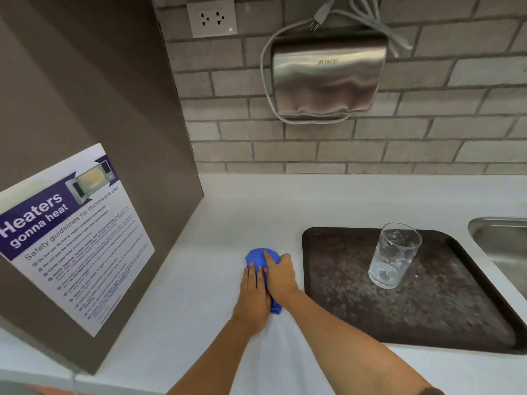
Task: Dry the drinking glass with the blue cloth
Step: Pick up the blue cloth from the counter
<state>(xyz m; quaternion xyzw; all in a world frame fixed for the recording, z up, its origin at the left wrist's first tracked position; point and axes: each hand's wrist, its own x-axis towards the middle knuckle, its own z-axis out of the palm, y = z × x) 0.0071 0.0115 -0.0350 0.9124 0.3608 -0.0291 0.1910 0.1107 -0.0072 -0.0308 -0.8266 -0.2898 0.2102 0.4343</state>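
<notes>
On counter (199, 280), both hands flat on blue cloth (258, 258)

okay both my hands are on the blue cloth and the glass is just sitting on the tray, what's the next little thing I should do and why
Probably gather the blue cloth into your left hand and reach your right hand to the drinking glass. It stands upright and untouched on the dark tray, right of the cloth, nearest that hand.

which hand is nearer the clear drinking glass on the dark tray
Right. The right hand lies on the blue cloth just off the dark tray's left edge, well left of the clear drinking glass. The left hand lies beside it, farther left.
</notes>
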